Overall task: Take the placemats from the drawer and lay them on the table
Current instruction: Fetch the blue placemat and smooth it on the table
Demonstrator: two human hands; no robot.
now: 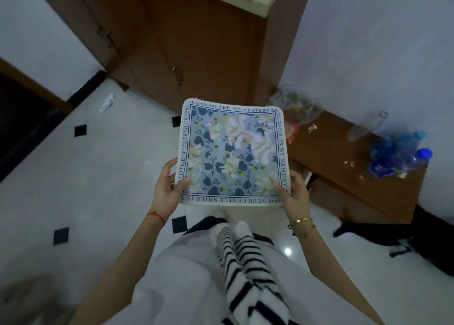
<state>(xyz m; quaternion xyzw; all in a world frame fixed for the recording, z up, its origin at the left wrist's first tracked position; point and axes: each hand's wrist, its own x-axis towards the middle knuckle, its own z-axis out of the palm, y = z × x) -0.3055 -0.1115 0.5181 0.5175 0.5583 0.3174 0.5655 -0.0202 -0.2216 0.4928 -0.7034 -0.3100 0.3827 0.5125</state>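
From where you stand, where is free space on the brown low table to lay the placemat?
The low table is bare in its middle, between the plastic wrappers and the blue bottles. Both ends are crowded. Both hands hold the placemat.

The placemat (232, 152) is held flat above the floor (98, 177), before the cupboard (196, 42). Bottles (403, 157) lie on the bench (344, 157) to its right.

White glossy tiled floor (98, 177) with black diamond insets; crumpled paper (106, 102) at ten o'clock. Low brown table (344, 167) at three o'clock: blue-capped plastic bottles (403, 157), clear bottle (368, 126), plastic bag (294, 108).
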